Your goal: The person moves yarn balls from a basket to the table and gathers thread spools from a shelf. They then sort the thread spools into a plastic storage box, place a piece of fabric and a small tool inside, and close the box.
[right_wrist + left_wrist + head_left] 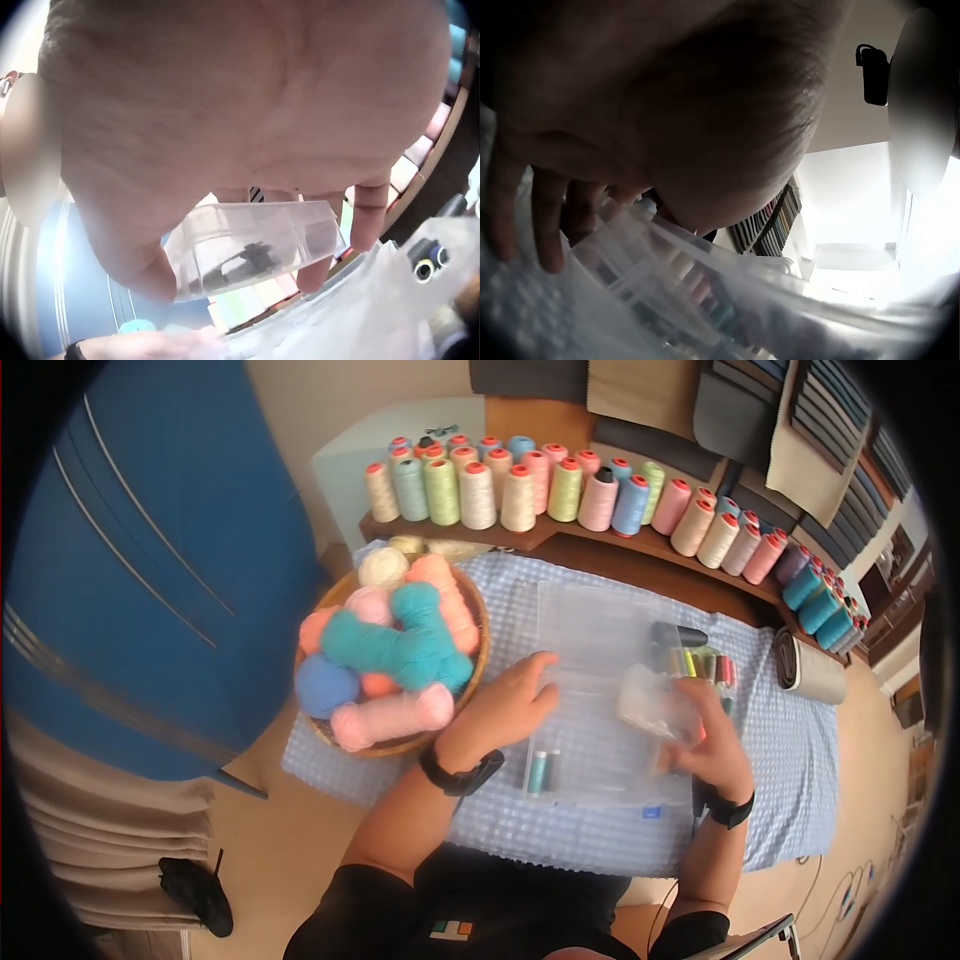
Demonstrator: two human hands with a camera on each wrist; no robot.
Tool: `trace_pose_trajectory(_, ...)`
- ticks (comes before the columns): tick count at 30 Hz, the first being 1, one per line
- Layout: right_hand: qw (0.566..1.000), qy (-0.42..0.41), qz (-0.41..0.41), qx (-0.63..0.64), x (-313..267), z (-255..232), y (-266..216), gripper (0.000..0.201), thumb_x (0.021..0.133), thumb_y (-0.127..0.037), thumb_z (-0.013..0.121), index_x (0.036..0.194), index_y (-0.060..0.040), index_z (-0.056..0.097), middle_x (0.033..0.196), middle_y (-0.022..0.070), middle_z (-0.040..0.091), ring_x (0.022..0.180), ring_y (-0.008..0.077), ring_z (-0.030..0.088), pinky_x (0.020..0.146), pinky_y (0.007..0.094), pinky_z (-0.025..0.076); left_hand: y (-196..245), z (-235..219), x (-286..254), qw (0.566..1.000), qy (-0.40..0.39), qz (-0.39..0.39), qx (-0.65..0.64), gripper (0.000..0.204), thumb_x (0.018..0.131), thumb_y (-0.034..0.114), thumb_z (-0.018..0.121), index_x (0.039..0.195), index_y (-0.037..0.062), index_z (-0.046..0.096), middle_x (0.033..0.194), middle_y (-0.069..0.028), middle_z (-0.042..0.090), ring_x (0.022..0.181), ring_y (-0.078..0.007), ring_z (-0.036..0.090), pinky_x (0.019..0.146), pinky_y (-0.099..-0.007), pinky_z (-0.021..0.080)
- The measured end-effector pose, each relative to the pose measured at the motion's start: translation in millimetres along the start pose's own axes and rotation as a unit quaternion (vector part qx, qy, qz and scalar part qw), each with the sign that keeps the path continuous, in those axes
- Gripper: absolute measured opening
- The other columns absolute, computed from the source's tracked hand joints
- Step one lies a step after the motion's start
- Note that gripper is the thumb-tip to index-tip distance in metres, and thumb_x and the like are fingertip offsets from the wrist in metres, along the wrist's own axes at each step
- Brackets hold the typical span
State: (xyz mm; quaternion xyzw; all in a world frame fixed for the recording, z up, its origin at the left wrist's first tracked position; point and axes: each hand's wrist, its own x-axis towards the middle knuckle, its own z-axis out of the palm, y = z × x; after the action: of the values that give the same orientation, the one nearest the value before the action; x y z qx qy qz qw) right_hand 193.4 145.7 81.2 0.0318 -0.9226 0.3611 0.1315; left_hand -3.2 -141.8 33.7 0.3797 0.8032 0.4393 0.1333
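Gripping a small clear box [259,247], the right hand [715,750] has its thumb on one side and its fingers on the other, likely because that leaves the faces free and the box steady above the large clear case [600,745]. A dark shape shows through the box's wall; it may be something inside or something behind, as the view is blurred there. The left hand [510,705] is open and relaxed, fingers apart, beside the case's left edge, perhaps placed to steady it; whether it touches I cannot tell.

The case lies on the cloth-covered desk [790,780] in front of the person, within easy reach of both hands. Teal thread [538,772] stands in its near left corner, where the wall probably stops it from rolling. Colourful small spools [722,668] are grouped at the case's far right, handy to the right hand. The basket [484,650] of yarn sits to the left, its rim keeping the soft skeins together, and the thread cones [478,500] stand upright on the shelf [545,541], which seems to keep each colour easy to find.

A blue label [652,813] shows at the near edge of the case, too small to read. No brand is legible.
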Motion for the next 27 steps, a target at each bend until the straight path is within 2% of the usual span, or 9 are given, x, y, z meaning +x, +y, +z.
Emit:
trace_pose_trajectory(3,1.000,-0.001,-0.011,-0.024,3.3,-2.1,-24.0,0.078,0.072,-0.008,0.084,0.145,-0.0037,0.057,0.143,0.0198,0.059,0.132,0.0420,0.058,0.113,0.0448,0.047,3.2,2.2,0.1,1.000,0.000,-0.005,0.003,0.057,0.105,0.030,0.065,0.152,0.0021,0.051,0.146,-0.0290,0.061,0.136,-0.0425,0.060,0.114,-0.0458,0.047)
trace_pose_trajectory(7,0.998,-0.015,-0.028,-0.057,4.9,-0.7,-42.4,0.078,0.074,-0.011,0.085,0.147,-0.0060,0.057,0.140,0.0178,0.061,0.129,0.0420,0.059,0.110,0.0468,0.048,3.2,6.2,-0.8,0.995,0.066,0.051,0.055,0.058,0.102,0.028,0.072,0.150,0.0024,0.052,0.159,-0.0261,0.049,0.143,-0.0414,0.053,0.115,-0.0462,0.046)
trace_pose_trajectory(10,0.996,-0.024,-0.043,-0.080,9.1,5.8,-48.7,0.079,0.076,-0.012,0.086,0.149,-0.0070,0.056,0.141,0.0166,0.062,0.130,0.0405,0.060,0.112,0.0470,0.047,16.1,1.9,-4.3,0.989,0.089,0.082,0.085,0.053,0.100,0.025,0.073,0.146,0.0036,0.057,0.156,-0.0230,0.052,0.141,-0.0410,0.055,0.115,-0.0467,0.047)
trace_pose_trajectory(11,0.995,-0.024,-0.049,-0.087,10.0,9.6,-45.9,0.079,0.077,-0.013,0.087,0.149,-0.0072,0.056,0.141,0.0164,0.062,0.131,0.0402,0.060,0.112,0.0471,0.046,11.7,4.3,-1.7,0.977,0.130,0.135,0.103,0.046,0.099,0.019,0.073,0.141,0.0046,0.060,0.148,-0.0184,0.056,0.132,-0.0358,0.060,0.109,-0.0443,0.050)
trace_pose_trajectory(15,0.995,-0.037,-0.072,-0.059,13.1,16.0,-35.7,0.078,0.080,-0.016,0.088,0.149,-0.0072,0.055,0.143,0.0166,0.062,0.133,0.0394,0.058,0.113,0.0464,0.045,22.7,-9.8,-1.5,0.987,0.081,0.141,-0.014,0.046,0.096,0.009,0.070,0.141,0.0046,0.061,0.142,-0.0126,0.058,0.118,-0.0257,0.062,0.101,-0.0375,0.052)
trace_pose_trajectory(18,0.996,-0.049,-0.071,-0.038,11.7,16.3,-32.3,0.077,0.081,-0.017,0.087,0.150,-0.0070,0.054,0.144,0.0169,0.061,0.134,0.0392,0.058,0.114,0.0466,0.044,27.2,-10.3,-4.1,0.989,0.002,0.146,-0.032,0.054,0.093,0.009,0.073,0.145,0.0035,0.059,0.142,-0.0122,0.059,0.121,-0.0261,0.062,0.104,-0.0387,0.051)
trace_pose_trajectory(19,0.996,-0.054,-0.068,-0.030,11.1,15.7,-31.6,0.077,0.082,-0.017,0.087,0.151,-0.0069,0.054,0.145,0.0170,0.061,0.135,0.0391,0.058,0.114,0.0468,0.044,24.4,-9.5,-3.2,0.985,-0.016,0.169,-0.013,0.068,0.090,0.014,0.079,0.152,0.0037,0.054,0.145,-0.0120,0.059,0.122,-0.0270,0.062,0.108,-0.0406,0.050)
trace_pose_trajectory(23,0.995,-0.071,-0.068,-0.006,9.1,15.6,-28.7,0.078,0.084,-0.020,0.087,0.152,-0.0071,0.052,0.147,0.0169,0.060,0.135,0.0393,0.057,0.114,0.0480,0.044,28.5,-11.6,-4.1,0.974,-0.081,0.211,-0.025,0.095,0.081,0.030,0.092,0.160,0.0066,0.045,0.149,-0.0113,0.060,0.127,-0.0288,0.061,0.111,-0.0425,0.048)
trace_pose_trajectory(27,0.995,-0.062,-0.084,-0.001,5.4,15.4,-28.1,0.080,0.084,-0.025,0.088,0.152,-0.0054,0.052,0.146,0.0171,0.060,0.134,0.0393,0.058,0.113,0.0474,0.045,33.6,-10.3,-7.7,0.978,-0.111,0.178,-0.007,0.100,0.077,0.032,0.096,0.160,0.0065,0.046,0.148,-0.0109,0.061,0.127,-0.0269,0.061,0.106,-0.0393,0.049)
